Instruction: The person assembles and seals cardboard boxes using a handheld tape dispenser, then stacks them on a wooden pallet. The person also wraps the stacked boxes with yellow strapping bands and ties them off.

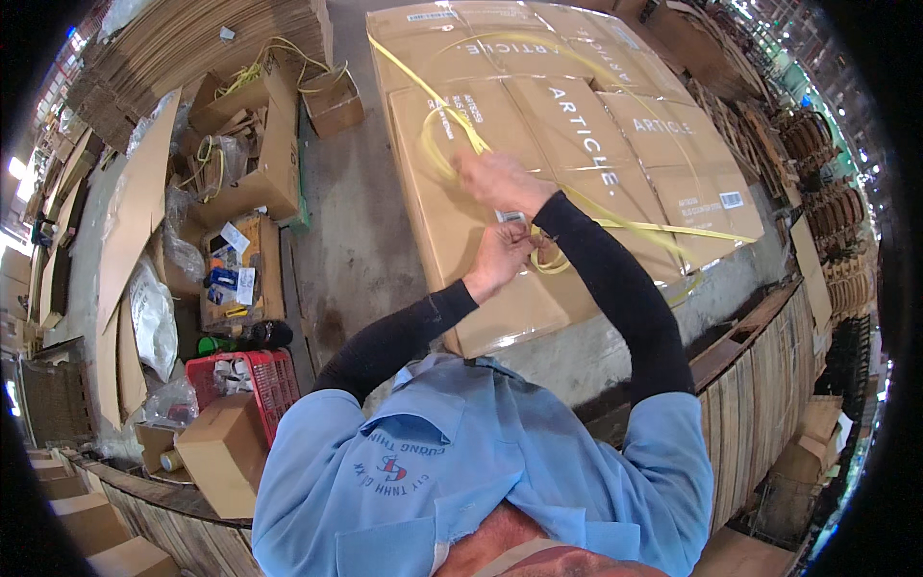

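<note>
A block of brown cartons lies in front of me, wrapped partly in shiny clear film. Yellow strapping band runs across the cartons, with loose curls of it lying over their top. My left hand is closed in a pinch at the near side of the block, gripping the band beside a small loop. Farther out, my right hand reaches over the cartons next to a larger curl of band. Motion smears its fingers, so their grip cannot be made out.
Left of the block stand an open carton of scraps and yellow band, a box of tools and a red plastic basket. Flattened cardboard leans farther left. Wooden slats are stacked at the near right.
</note>
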### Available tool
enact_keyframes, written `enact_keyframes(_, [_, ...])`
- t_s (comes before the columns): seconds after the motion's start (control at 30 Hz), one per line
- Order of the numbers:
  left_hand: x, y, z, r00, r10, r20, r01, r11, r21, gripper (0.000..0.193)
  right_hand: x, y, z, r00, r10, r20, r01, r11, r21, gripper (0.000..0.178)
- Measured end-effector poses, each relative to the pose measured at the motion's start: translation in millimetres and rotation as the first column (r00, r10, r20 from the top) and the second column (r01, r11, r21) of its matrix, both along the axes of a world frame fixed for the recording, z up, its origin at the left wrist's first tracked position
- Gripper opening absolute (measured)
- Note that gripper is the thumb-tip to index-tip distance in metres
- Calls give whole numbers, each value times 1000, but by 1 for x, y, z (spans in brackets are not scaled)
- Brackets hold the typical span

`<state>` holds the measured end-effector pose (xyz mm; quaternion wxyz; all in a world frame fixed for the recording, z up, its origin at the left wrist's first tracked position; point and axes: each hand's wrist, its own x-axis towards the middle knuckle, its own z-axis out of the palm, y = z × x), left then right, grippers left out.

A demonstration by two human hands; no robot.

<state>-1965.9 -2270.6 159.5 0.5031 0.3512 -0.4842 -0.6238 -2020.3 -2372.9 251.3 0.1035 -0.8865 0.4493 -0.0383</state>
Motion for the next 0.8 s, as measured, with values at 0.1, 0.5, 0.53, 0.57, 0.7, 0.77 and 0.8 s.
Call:
enact_keyframes(0.1, [24, -5, 9, 824, 20, 567, 142, 960, -241, 13, -27, -5, -6, 983, 182, -4, -182, 982, 48, 32])
enact_keyframes(0.5, [28, -52, 32, 888, 200, 415, 140, 741, -657, 14, -89, -22, 43, 959, 283, -29, -257, 903, 344, 27])
enact_keyframes(0.53, [29, -53, 29, 909, 96, 406, 137, 851, -508, 14, -91, -19, 40, 968, 252, 9, -241, 913, 329, 28])
enact_keyframes(0.57, [31, -53, 25, 926, 1, 377, 135, 933, -335, 15, -92, -16, 34, 972, 229, 44, -231, 919, 320, 28])
enact_keyframes(0.7, [38, -63, 7, 979, -203, -6, 199, 964, -179, 14, -89, 43, -5, 892, 120, 435, 193, 770, -608, 20])
enact_keyframes(0.77, [33, -62, 0, 935, -239, -263, 221, 970, -99, 13, -80, 92, -31, 681, -217, 700, 423, 897, -133, 17])
enact_keyframes(0.8, [29, -63, 0, 912, -246, -328, 243, 969, -52, 11, -80, 104, -40, 533, -404, 744, 479, 868, 128, 16])
